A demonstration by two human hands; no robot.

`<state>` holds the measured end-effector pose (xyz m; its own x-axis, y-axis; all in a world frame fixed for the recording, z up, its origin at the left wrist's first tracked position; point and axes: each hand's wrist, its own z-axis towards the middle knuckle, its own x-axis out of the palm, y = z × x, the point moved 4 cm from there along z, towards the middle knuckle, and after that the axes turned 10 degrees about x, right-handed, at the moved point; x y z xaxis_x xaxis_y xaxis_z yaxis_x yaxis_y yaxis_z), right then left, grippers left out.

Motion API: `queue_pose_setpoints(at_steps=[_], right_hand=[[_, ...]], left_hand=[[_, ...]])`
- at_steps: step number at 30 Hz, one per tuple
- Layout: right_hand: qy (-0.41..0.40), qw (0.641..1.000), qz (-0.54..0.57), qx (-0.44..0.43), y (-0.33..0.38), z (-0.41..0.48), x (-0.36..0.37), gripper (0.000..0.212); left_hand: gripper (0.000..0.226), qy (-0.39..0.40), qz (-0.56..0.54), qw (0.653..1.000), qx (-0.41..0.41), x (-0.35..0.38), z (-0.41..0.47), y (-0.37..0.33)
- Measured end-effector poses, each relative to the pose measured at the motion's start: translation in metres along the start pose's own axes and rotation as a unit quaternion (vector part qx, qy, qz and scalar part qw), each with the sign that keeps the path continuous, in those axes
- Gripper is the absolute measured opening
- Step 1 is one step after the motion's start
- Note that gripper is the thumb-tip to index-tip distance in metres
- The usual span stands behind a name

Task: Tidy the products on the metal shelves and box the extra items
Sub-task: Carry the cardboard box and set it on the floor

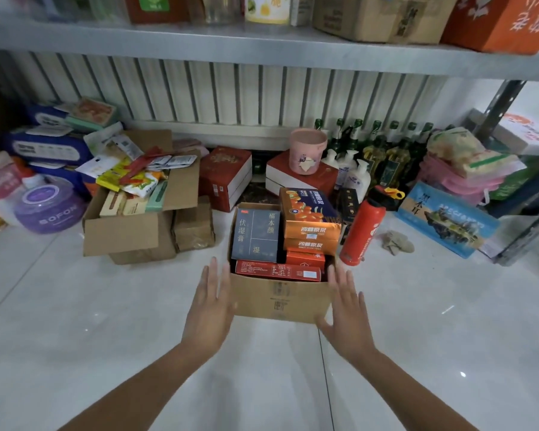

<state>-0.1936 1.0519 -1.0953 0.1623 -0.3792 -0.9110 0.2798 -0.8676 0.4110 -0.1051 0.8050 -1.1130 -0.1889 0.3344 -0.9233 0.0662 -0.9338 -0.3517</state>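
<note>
A small cardboard box (280,301) stands on the white tiled floor in front of me. It is packed with a dark grey-blue carton (255,234), two stacked orange cartons (310,220) and flat red cartons (277,271). My left hand (210,303) lies with straight fingers along the box's left side. My right hand (347,309) lies the same way along its right side. Neither hand curls round anything. Whether the palms touch the cardboard I cannot tell.
A larger open cardboard box (143,213) full of packets stands at the left. A red bottle (360,228) stands just right of the small box. Behind are red gift boxes (226,178), a pink cup (307,150), green bottles (383,150) and a metal shelf (262,48) overhead.
</note>
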Motion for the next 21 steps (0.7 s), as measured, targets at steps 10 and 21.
queue_pose_setpoints(at_steps=[10,21], right_hand=[[0.024,0.968,-0.241,-0.057,0.006,0.000,0.031,0.103],[0.040,0.949,-0.312,-0.032,0.015,0.084,0.027,0.100]], left_hand=[[0.097,0.047,0.239,0.962,0.123,0.016,-0.012,-0.003],[0.098,0.064,0.189,0.977,0.071,0.019,0.064,0.028]])
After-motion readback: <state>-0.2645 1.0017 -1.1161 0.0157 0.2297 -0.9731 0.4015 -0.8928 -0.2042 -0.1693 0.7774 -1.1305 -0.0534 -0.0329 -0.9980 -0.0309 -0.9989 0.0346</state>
